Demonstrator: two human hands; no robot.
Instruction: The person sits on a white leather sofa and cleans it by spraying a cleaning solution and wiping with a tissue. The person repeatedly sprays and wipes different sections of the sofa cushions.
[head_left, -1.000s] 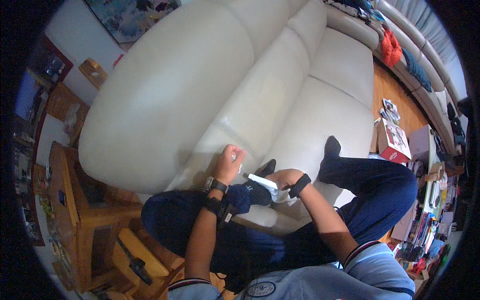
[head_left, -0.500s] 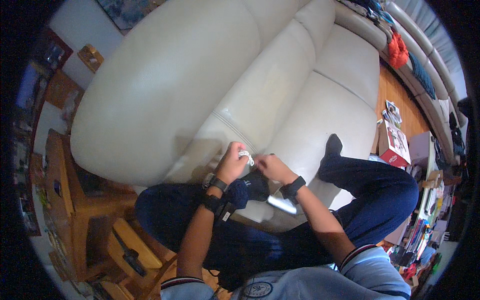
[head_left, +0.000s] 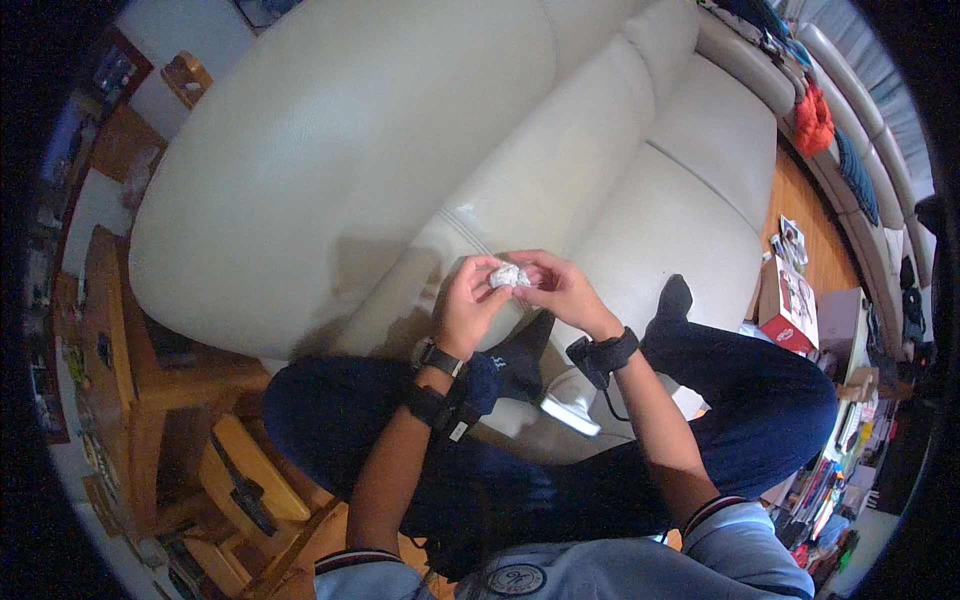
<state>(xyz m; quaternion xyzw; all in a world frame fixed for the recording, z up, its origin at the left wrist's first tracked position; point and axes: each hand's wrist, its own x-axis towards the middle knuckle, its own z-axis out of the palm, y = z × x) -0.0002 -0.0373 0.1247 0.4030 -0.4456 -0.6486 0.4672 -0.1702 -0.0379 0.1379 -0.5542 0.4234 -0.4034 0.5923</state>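
Bundle (head_left: 510,276), white, judged light, soft and best pinched at its sides, is held over the sofa (head_left: 350,150) by both hands (head_left: 467,308) (head_left: 570,296), fingers half-curled.

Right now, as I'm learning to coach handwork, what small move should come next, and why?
I'd probably steady the white bundle with the left hand and gently loosen it with the right hand: both hands are at it, and it looks bunched, though its details are too small to tell.

Forearms (head_left: 395,475) extended, left fingers (head_left: 479,267) curled, right fingers (head_left: 533,260) curled opposite, tips close together
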